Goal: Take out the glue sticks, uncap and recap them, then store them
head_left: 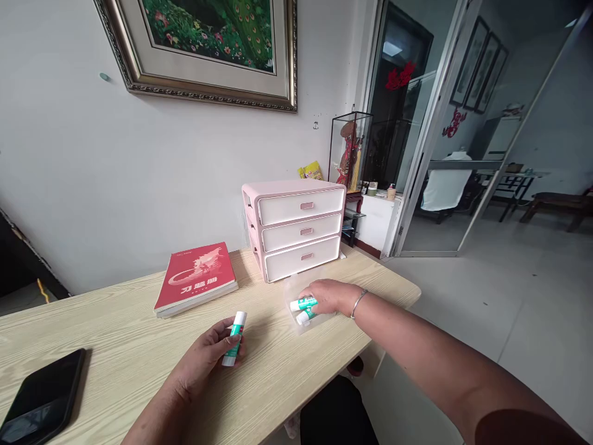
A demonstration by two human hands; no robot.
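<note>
My left hand (215, 346) is closed round a green and white glue stick (235, 340), held tilted above the table. Over a clear plastic box (291, 290), my right hand (327, 295) has its fingers curled on an upper glue stick (302, 304); its thumb and part of the stick are hidden. Just below that one, another glue stick (304, 317) lies in the box, partly covered by the hand.
Behind the box stands a pink and white three-drawer organizer (301, 232), its drawers closed. A red book (197, 278) lies to its left. At the near left is a black phone (44, 395). The wooden table's (412, 287) right edge ends beyond my right forearm.
</note>
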